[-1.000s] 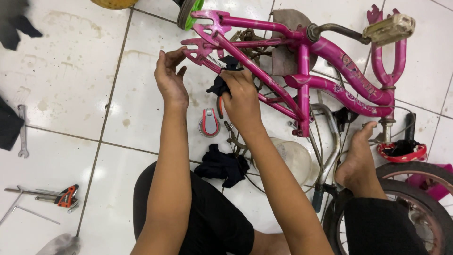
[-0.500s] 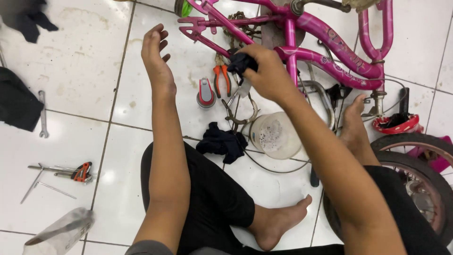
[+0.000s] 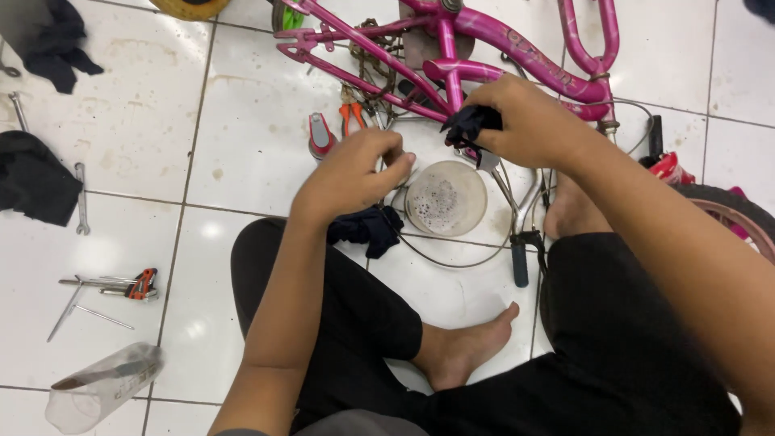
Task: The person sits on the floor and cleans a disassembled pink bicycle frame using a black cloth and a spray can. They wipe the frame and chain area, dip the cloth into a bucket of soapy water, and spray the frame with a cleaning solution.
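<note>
right now the right hand is closed around a bunched dark rag, pressing it where the pink bicycle frame has its tubes meeting, just above the round bowl of soapy water on the tiled floor. that hand is the nearer one to the frame: it sits on it, while the left hand hovers lower and to the left, fingers curled narrow as if pinching something small; what it holds, if anything, cannot be told. its fingertips lie just beside the bowl's left rim, above a second dark cloth lying on the floor by the knee. the frame's long tube runs from upper left down to the right hand's spot, so the rag lies across the bowl from the left hand, up and to the right. orange-handled pliers rest just under the frame.
</note>
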